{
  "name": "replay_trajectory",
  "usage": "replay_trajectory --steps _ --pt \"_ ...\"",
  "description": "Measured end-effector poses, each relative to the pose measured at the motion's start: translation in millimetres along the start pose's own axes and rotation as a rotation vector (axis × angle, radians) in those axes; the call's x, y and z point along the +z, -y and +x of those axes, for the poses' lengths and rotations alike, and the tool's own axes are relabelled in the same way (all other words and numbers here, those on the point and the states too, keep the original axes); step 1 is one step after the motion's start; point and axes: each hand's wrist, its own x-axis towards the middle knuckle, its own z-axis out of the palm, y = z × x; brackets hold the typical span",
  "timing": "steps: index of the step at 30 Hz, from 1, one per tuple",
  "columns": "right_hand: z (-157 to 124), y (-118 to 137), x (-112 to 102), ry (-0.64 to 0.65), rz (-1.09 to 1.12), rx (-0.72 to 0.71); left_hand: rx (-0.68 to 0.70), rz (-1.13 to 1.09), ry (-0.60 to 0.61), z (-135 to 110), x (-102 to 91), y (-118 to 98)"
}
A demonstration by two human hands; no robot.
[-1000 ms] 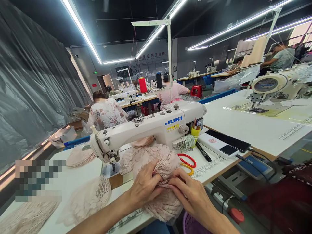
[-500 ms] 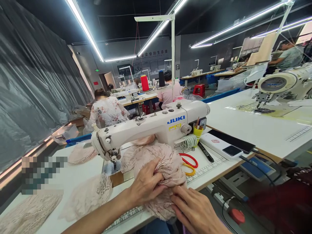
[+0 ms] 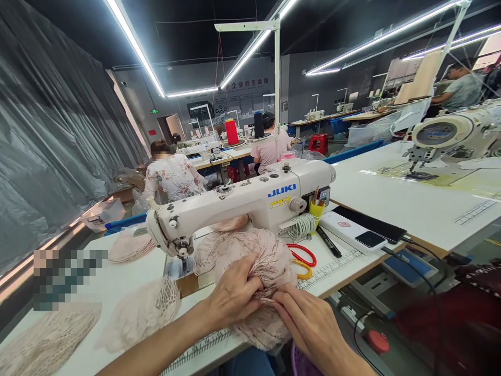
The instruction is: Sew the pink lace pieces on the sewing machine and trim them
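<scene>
A bunched heap of pale pink lace fabric (image 3: 258, 250) lies at the front of the sewing machine table, some of it hanging over the edge. My left hand (image 3: 235, 290) presses into the heap from the left, its fingers closed on the folds. My right hand (image 3: 305, 318) pinches a fold of the same fabric at the lower right, thumb against fingers. Behind the heap stands a white sewing machine (image 3: 230, 201), its needle to the left of my hands. Fingertips of both hands are partly hidden in the cloth.
Lace pieces (image 3: 141, 316) and a flat lace stack (image 3: 50, 334) lie on the left. Scissors with red and yellow handles (image 3: 303, 256), a black marker (image 3: 329, 242), a yellow cup (image 3: 316, 211) and a white power bank (image 3: 352, 232) sit on the right. Co-workers (image 3: 172, 175) sit ahead.
My right hand has moved slightly up and left, closer to my left hand, and now pinches a fold. My left hand stays nearly in place.
</scene>
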Motion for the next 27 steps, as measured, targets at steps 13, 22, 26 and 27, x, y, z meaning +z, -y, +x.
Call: replay_trajectory --steps 13,22,26,27 --pt "-33.5 13.2 11.3 0.045 -0.019 -0.051 -0.006 -0.037 -0.016 3.3 -2.7 -0.1" --pt "-26.4 8.9 9.3 0.088 0.068 0.007 -0.023 -0.059 -0.002 1.8 -0.4 0.5" --pt "-26.7 7.5 10.4 0.059 0.112 0.043 -0.011 -0.066 0.001 2.6 -2.4 0.0" --pt "-26.3 7.4 10.3 0.052 0.122 0.05 -0.009 -0.065 0.003 2.7 -2.7 0.1"
